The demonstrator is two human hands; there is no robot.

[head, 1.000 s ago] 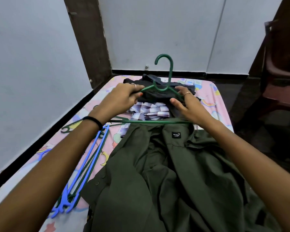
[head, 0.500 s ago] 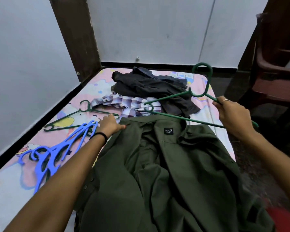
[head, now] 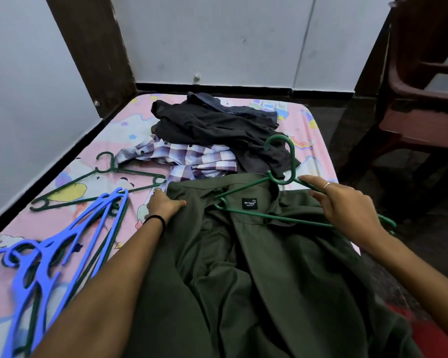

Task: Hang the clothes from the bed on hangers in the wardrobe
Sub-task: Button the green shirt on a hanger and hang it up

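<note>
Olive shirt [head: 243, 254] lies open on the bed [head: 119, 130], collar uppermost. Right hand [head: 347, 210] grips the green hanger [head: 269, 200] above the collar; left hand [head: 163, 205] pinches the shoulder. Recommend feeding one hanger arm into that lifted shoulder.

L hand [head: 166, 205] fingers curled, knuckles up, R hand [head: 347, 210] forefinger extended, both arms stretched fwd

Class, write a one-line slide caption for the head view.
Right hand holds a green hanger over an olive shirt while the left hand grips its shoulder.
</note>
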